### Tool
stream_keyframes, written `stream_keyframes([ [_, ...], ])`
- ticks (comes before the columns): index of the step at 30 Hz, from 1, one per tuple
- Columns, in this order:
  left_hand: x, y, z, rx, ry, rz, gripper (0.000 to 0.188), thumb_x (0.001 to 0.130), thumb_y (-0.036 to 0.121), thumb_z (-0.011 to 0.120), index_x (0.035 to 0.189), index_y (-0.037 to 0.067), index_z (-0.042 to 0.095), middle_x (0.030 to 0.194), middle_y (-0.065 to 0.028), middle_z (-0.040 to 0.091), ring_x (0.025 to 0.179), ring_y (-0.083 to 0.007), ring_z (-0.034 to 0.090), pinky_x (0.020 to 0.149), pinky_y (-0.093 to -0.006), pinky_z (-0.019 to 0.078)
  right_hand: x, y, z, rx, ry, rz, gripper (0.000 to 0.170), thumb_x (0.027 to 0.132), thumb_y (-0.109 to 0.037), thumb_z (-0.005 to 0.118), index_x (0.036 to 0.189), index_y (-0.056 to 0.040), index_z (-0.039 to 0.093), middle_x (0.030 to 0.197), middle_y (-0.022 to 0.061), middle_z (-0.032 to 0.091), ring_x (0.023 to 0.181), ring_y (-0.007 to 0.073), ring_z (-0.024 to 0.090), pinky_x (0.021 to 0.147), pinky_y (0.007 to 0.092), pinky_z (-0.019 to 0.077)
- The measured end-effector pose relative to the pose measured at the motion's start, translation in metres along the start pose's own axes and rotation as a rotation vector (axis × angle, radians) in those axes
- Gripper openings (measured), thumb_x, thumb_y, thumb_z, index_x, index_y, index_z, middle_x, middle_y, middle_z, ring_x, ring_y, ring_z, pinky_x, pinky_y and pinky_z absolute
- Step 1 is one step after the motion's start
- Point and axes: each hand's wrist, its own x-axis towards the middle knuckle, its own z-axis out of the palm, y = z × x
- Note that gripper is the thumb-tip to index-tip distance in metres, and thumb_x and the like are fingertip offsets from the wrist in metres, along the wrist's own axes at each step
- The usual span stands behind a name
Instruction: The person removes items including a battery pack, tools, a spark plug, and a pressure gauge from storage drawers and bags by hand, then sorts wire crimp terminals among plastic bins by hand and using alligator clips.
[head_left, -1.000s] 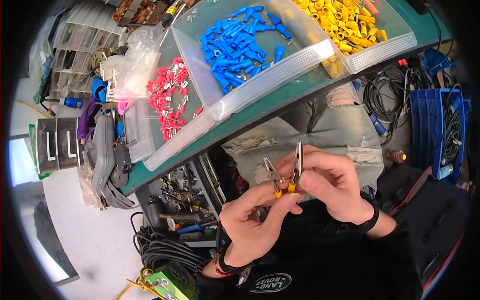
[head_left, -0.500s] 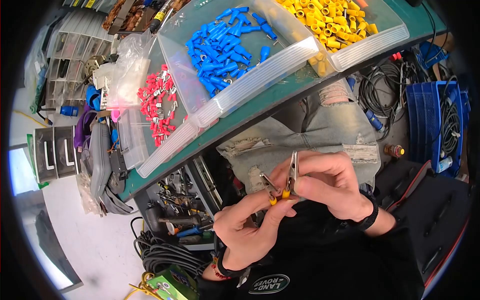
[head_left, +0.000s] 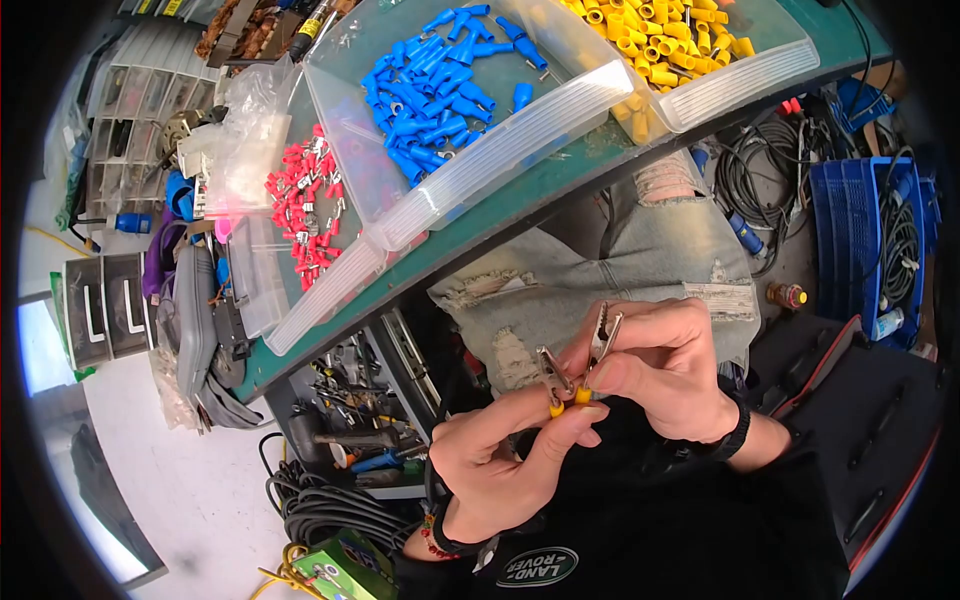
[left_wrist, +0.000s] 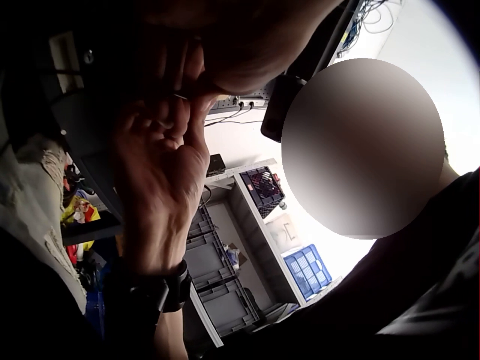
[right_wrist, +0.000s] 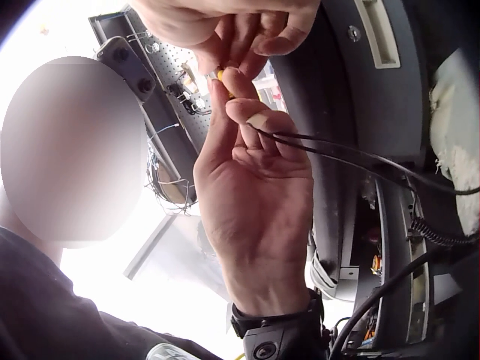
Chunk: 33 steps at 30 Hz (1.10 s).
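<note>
Two metal alligator clips with yellow sleeves stand side by side in the head view, tips upward. My left hand [head_left: 505,450] pinches the sleeved base of the left clip [head_left: 554,376] between thumb and forefinger. My right hand [head_left: 665,365] holds the right clip [head_left: 602,345] with its thumb and curled fingers, and the tips of this clip show spread apart. The yellow sleeve [head_left: 583,396] of the right clip comes down beside the left thumb. Thin black wires [right_wrist: 337,146] run out from the left hand's lower fingers in the right wrist view.
Clear bins on the green bench [head_left: 545,190] hold blue crimp terminals [head_left: 425,95], yellow ones [head_left: 675,40] and red ones [head_left: 305,205]. An open drawer of tools [head_left: 365,400] sits below the bench. Coiled black cable [head_left: 340,510] lies lower left; a blue crate [head_left: 850,240] stands at right.
The right clip has turned slightly, and its tips now show apart where they looked together before. Both hands keep their grip close together. The head view has shifted slightly.
</note>
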Motion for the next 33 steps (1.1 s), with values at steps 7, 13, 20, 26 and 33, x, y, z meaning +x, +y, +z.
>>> stream_keyframes([
  [7,-0.001,0.001,0.002,-0.072,-0.032,-0.025,0.012,0.081,-0.003,0.073,0.09,-0.008,0.068,0.074,-0.0111,0.071,0.064,-0.0156,0.071,0.056,-0.0216,0.0546,0.002,0.003,-0.003,-0.064,-0.022,-0.105,0.012,0.087,-0.003,0.069,0.094,0.0053,0.071,0.086,0.0125,0.071,0.071,0.0127,0.064,0.063,0.0248,0.0505],
  [13,0.001,-0.002,0.003,-0.266,0.11,-0.063,0.014,0.092,0.001,0.061,0.103,-0.008,0.061,0.089,-0.0143,0.069,0.07,-0.015,0.067,0.061,-0.0222,0.0529,0.0,0.001,0.003,0.157,0.057,0.101,0.02,0.092,-0.008,0.064,0.104,0.0074,0.065,0.091,0.015,0.07,0.078,0.0172,0.068,0.068,0.0251,0.0537],
  [20,0.004,-0.018,-0.008,-0.351,0.019,0.066,0.043,0.104,0.033,0.032,0.097,-0.005,0.052,0.08,-0.0071,0.05,0.071,-0.0114,0.039,0.067,-0.0264,0.0337,-0.002,0.011,0.004,0.16,0.093,-0.071,0.023,0.094,-0.013,0.062,0.104,0.0068,0.061,0.091,0.0175,0.069,0.086,0.0234,0.069,0.073,0.0313,0.0564],
  [26,0.011,-0.013,-0.006,-0.462,0.046,-0.005,0.059,0.097,0.063,0.017,0.076,0.01,0.031,0.066,-0.0023,0.035,0.066,-0.015,0.033,0.072,-0.0329,0.0326,-0.005,0.007,0.011,0.07,0.2,-0.176,0.037,0.097,-0.03,0.057,0.101,0.0061,0.058,0.073,0.0098,0.062,0.069,0.0166,0.064,0.062,0.0282,0.0527],
  [33,0.006,-0.008,-0.015,-0.704,-0.188,-0.261,0.055,0.097,0.063,0.018,0.072,0.015,0.026,0.052,0.0058,0.018,0.049,-0.0105,0.012,0.05,-0.0286,0.0183,-0.008,0.003,0.011,0.089,0.165,0.014,0.043,0.103,-0.037,0.043,0.103,0.0042,0.055,0.064,0.0021,0.048,0.052,0.0051,0.036,0.048,0.0216,0.0315],
])
